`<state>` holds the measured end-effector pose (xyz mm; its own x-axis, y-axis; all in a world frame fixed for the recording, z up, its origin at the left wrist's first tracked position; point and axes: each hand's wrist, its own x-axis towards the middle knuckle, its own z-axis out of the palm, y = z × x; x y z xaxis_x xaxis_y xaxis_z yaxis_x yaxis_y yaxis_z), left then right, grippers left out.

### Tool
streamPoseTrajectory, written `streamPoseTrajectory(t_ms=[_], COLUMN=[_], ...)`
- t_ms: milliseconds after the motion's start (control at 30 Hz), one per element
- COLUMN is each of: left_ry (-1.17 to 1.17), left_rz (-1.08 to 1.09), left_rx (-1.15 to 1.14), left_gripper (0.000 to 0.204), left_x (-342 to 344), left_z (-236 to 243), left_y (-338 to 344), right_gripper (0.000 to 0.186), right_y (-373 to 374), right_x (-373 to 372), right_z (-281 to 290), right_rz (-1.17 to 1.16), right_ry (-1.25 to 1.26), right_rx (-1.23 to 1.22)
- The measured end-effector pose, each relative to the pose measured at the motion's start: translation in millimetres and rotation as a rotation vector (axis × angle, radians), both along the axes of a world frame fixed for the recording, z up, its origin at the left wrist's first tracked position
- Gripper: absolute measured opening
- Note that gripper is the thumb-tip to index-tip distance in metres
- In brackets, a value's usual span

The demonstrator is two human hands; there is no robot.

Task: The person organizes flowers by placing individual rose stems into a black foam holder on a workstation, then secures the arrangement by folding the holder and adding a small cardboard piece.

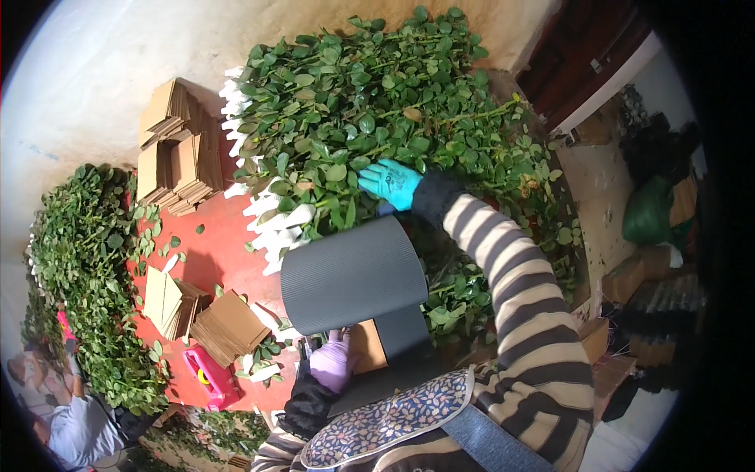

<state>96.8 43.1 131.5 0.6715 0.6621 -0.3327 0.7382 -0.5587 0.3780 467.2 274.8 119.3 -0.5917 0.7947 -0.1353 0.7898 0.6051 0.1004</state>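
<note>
My right hand [391, 184], in a turquoise glove, lies with fingers stretched out on a large heap of leafy green stems [338, 118]. White-wrapped ends [287, 224] stick out along the heap's left side. In front of me a dark grey ribbed mat [354, 275] curls over on itself. Just below its curl, my left hand [332, 366], gloved in lavender, rests at the edge of a brown cardboard piece [368, 346] on the mat. Its fingers point forward and look extended; the curl partly covers their tips.
Folded cardboard pieces [185, 161] are stacked by the wall, with more cardboard [230, 326] nearer me. A pink tape dispenser [211, 379] lies on the red table [200, 244]. Another leafy heap [86, 275] stands left, where another person [82, 429] is. Boxes [637, 275] sit at right.
</note>
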Motion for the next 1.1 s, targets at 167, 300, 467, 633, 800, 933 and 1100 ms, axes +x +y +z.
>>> streamPoseTrajectory(t_ms=[167, 300, 467, 633, 800, 933, 1100], left_ry=[-0.067, -0.130, -0.101, -0.095, -0.096, -0.062, -0.046], left_rz=[0.053, 0.095, 0.116, 0.067, 0.064, 0.081, 0.075], left_rx=[-0.109, -0.082, -0.115, -0.089, -0.008, -0.028, -0.014], left_gripper=[0.066, 0.073, 0.082, 0.084, 0.078, 0.077, 0.074], left_x=[-1.4, -0.1, -8.7, -0.3, -0.8, 1.3, 1.7], left_z=[-1.4, -4.9, -20.2, -16.0, -16.8, -22.5, -17.3], left_y=[1.5, -1.9, -0.9, -1.3, -2.8, -5.1, -7.2], right_gripper=[0.041, 0.029, 0.041, 0.058, 0.064, 0.067, 0.056], right_y=[-24.6, -74.7, -113.4, -111.7, -114.4, -112.8, -124.5], right_x=[14.6, -15.9, -129.1, -97.6, -109.7, -107.8, -99.4], right_z=[131.1, 232.6, 142.0, 13.6, 29.8, 19.0, -3.5], right_rz=[-0.511, -0.283, 0.280, -0.153, -0.129, -0.160, -0.214], right_ry=[0.684, 1.012, 0.923, 0.598, 0.573, 0.517, 0.667], right_rx=[-0.792, -0.403, -0.936, -1.459, -1.314, -1.314, -1.288])
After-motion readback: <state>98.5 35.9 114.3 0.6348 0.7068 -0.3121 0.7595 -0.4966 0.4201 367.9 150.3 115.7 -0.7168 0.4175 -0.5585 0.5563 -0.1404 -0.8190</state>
